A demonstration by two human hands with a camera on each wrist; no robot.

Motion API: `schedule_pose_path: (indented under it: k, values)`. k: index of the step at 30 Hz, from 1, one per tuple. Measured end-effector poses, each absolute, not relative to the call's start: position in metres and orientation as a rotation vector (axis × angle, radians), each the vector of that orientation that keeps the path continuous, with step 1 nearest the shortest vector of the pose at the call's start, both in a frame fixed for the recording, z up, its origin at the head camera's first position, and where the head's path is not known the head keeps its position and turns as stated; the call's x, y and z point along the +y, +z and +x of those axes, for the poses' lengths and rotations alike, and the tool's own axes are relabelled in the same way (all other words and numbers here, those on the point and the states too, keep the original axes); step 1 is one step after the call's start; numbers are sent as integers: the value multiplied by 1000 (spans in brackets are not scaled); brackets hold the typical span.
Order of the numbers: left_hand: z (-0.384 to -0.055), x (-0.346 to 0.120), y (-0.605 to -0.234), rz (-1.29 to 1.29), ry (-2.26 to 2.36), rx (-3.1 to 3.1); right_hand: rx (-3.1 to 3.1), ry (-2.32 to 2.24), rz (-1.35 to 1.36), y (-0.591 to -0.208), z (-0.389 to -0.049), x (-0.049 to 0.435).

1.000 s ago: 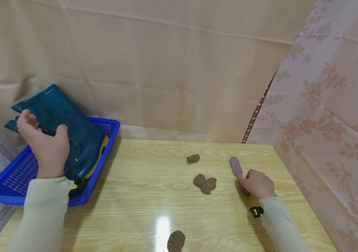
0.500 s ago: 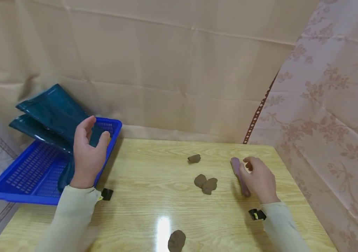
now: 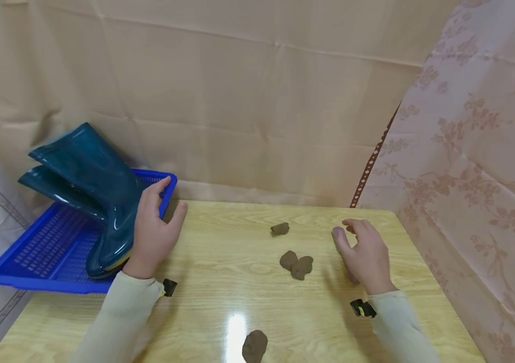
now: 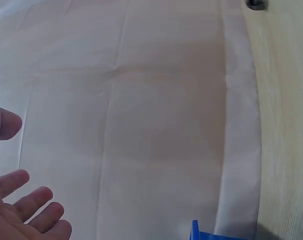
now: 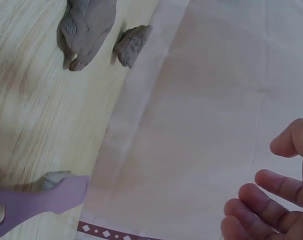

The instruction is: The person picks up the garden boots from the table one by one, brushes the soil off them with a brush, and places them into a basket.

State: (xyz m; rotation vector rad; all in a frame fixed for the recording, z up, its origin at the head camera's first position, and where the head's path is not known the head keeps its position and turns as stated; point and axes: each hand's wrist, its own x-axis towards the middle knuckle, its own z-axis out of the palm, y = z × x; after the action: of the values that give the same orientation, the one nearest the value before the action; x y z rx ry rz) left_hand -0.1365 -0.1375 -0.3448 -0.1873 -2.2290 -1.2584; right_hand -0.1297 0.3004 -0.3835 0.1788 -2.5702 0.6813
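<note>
A pair of dark green rubber boots [image 3: 112,201] lies tilted in a blue plastic basket [image 3: 1,275] at the left. My left hand [image 3: 155,232] hovers by the basket's right side, fingers and thumb spread, holding nothing. At the right, a purple brush [image 3: 341,241] lies on the table, partly hidden by my right hand [image 3: 368,257]. That hand hangs over it with loosely bent fingers and nothing between them. The right wrist view shows the purple handle [image 5: 39,204] with a hole in its end, and pale bristles [image 5: 55,178] behind it.
Brown clay-like lumps lie on the wooden table: a small one [image 3: 280,229] at the back, a joined cluster [image 3: 297,264] in the middle, another lump [image 3: 255,346] near the front. A beige cloth [image 3: 257,101] hangs behind; a flowered cloth [image 3: 479,166] hangs at the right.
My left hand has moved right, away from the boots, to the basket's right side. My right hand has let go of the brush and lifted over it.
</note>
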Motion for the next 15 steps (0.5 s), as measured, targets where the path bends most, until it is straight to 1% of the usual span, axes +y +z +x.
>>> schedule_pose_path:
  k: [8, 15]
  values:
    - [-140, -129, -350, -275, -1076, -2237, -2427, 638, 251, -386, -137, 287]
    - [-141, -121, -352, -290, -984, -2273, -2406, 594, 278, -388, -141, 279]
